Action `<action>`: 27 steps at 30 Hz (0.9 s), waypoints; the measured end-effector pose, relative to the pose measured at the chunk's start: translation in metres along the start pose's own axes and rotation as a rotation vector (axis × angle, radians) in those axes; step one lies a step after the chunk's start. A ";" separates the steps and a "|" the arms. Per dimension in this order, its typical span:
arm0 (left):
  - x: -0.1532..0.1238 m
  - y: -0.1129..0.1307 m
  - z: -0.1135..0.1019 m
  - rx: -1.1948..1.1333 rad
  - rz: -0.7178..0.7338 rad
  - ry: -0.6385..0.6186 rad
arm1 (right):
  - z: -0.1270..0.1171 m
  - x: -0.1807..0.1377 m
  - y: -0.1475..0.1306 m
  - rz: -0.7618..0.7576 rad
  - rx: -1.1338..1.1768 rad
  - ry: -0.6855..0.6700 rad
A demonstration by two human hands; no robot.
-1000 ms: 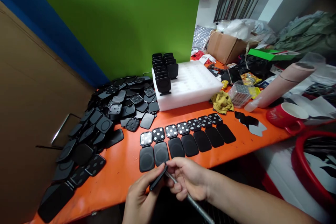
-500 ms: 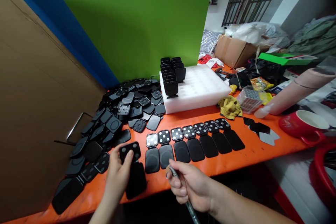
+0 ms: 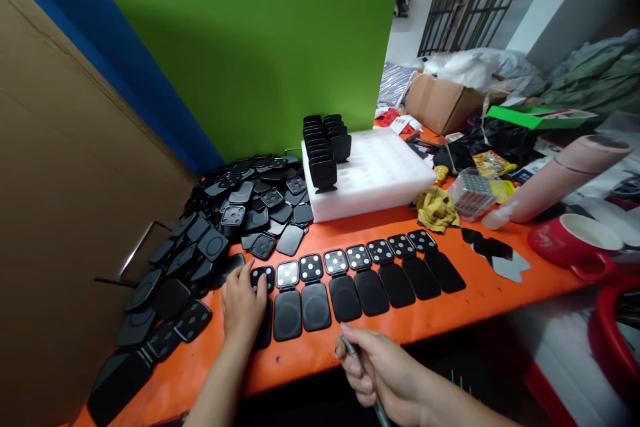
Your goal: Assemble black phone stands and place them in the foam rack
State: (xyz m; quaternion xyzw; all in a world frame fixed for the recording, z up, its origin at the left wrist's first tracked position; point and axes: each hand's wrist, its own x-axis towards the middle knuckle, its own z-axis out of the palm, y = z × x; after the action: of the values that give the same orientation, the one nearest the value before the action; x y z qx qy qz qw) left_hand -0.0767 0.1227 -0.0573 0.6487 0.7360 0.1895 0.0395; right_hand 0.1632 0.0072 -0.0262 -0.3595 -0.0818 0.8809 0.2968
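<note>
Now left hand (image 3: 243,307) presses a black case (image 3: 263,277), grip released; right hand (image 3: 385,373) clasps a metal rod (image 3: 351,348) in its grip.

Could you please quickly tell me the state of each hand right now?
Left hand: open, lying flat on a black case.
Right hand: closed around a thin metal rod.

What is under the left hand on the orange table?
A black hinged case, at the left end of the row of cases. Its dotted square shows past the left hand, which covers most of its lower pad.
</note>
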 end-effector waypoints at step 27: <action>0.073 -0.002 -0.046 -0.867 -0.426 -0.163 | -0.021 -0.005 0.024 -0.023 0.175 0.133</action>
State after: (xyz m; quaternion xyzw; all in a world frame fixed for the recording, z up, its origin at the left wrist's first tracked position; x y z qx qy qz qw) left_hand -0.1038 0.1828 -0.0015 0.4201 0.7001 0.4150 0.4014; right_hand 0.1690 -0.0165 -0.0473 -0.3888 0.0113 0.8555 0.3417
